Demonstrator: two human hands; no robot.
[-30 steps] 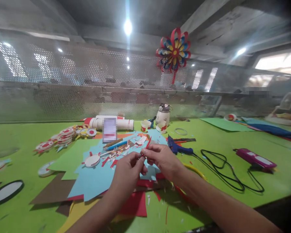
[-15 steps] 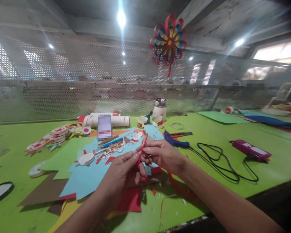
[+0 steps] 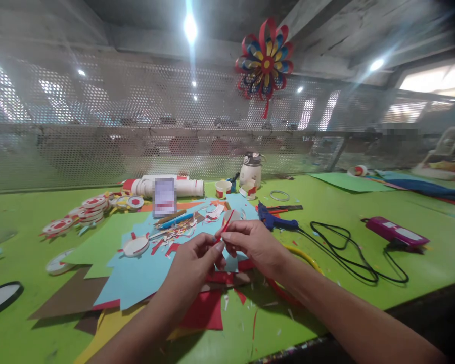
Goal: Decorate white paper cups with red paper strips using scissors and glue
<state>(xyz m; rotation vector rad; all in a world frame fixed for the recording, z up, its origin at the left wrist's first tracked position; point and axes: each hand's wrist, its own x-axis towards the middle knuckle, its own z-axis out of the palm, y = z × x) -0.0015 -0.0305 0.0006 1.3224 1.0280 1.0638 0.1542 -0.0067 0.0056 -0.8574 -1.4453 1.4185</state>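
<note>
Between both hands, above the paper sheets, is a thin red paper strip (image 3: 230, 221). My left hand (image 3: 197, 256) pinches its lower part, and my right hand (image 3: 256, 243) grips it higher up with thumb and fingertips. Part of the strip is hidden by the fingers. Under and left of the hands lie light blue paper sheets (image 3: 136, 283) with paper scraps (image 3: 178, 233) over them. A white paper disc with red tabs (image 3: 135, 245) rests on the blue sheet to the left. A red sheet (image 3: 207, 311) lies below my left hand.
A blue glue gun (image 3: 276, 221) lies right of my hands, near a black cable (image 3: 339, 237) and a purple box (image 3: 396, 232). Stacked paper discs (image 3: 93, 210), a rolled white tube (image 3: 189, 188), paper cups (image 3: 223, 189) and a bottle (image 3: 251, 172) stand further back. A paper flower (image 3: 266, 63) hangs above.
Both hands have drawn closer together around the red strip, and less of it shows. A yellow curved strip now shows beside my right forearm.
</note>
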